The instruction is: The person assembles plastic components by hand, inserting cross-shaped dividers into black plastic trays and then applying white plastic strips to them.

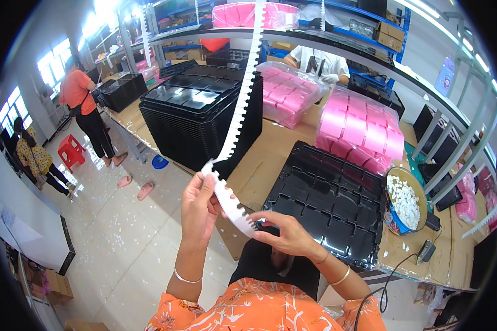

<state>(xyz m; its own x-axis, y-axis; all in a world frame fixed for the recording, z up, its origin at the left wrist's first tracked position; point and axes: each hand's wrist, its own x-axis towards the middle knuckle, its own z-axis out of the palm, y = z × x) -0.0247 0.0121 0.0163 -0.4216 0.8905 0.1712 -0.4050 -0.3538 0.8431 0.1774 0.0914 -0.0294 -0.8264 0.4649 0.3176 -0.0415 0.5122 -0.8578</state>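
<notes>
A long white strip with notched edges (239, 118) hangs down from above into my hands. My left hand (200, 205) is closed around it, with the thumb on top. Lower down, the strip's end curves to the right, where my right hand (287, 234) pinches it between thumb and fingers. To the right of the hands lies a black plastic tray (328, 193) with moulded compartments, on the cardboard-covered table (254, 165). Beyond my left hand rises a tall stack of black trays (199, 118).
Pink wrapped bundles (361, 124) sit behind the tray. A round tin (389, 212) of white pieces stands at right, near a small black device with a cord (426, 251). Across the table is a person in white (320, 60); at left are a red stool (70, 153) and other people.
</notes>
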